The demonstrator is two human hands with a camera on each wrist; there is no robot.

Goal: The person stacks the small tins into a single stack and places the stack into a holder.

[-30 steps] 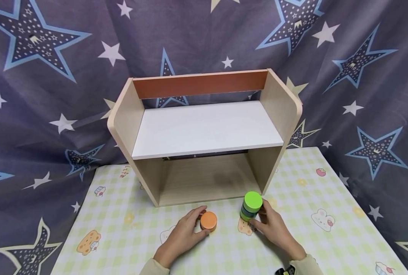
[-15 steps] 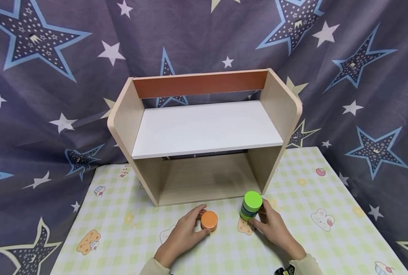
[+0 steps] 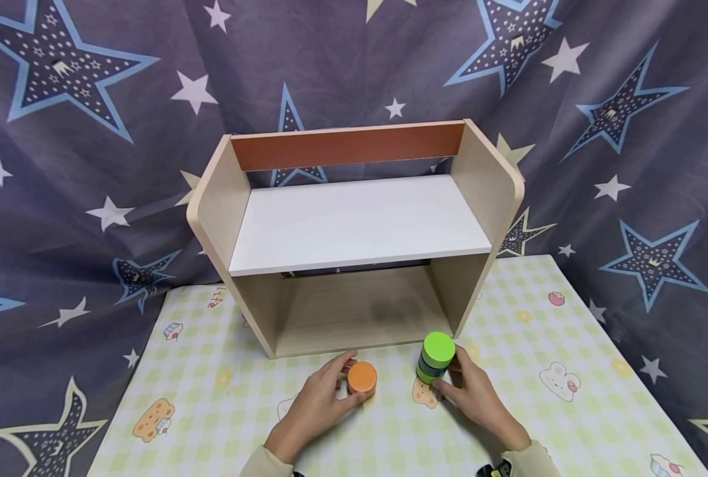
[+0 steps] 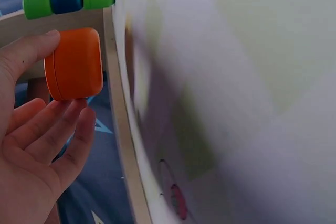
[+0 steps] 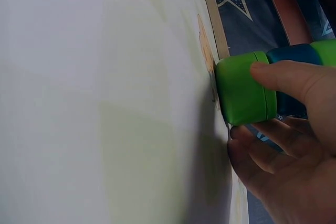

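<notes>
A small orange round container (image 3: pixel 362 377) is pinched between the thumb and fingers of my left hand (image 3: pixel 320 405). In the left wrist view, a gap shows between this orange container (image 4: pixel 79 64) and the tablecloth. To its right stands an upright stack of round containers (image 3: pixel 438 351), green at top and bottom with dark blue between. My right hand (image 3: pixel 479 395) holds the stack low down from the right. The right wrist view has the thumb on the lower green container (image 5: pixel 244 87), with the fingers curled on its other side; its base meets the cloth.
A wooden two-tier shelf (image 3: pixel 359 225) with a white upper board stands just behind both hands. A checked cloth (image 3: pixel 199 397) with printed cartoon figures covers the table. Behind hangs a dark curtain (image 3: pixel 151 179) with stars.
Over the last half second my left hand has shifted slightly up in the head view with the orange container. My right hand and the green and blue stack stay in place.
</notes>
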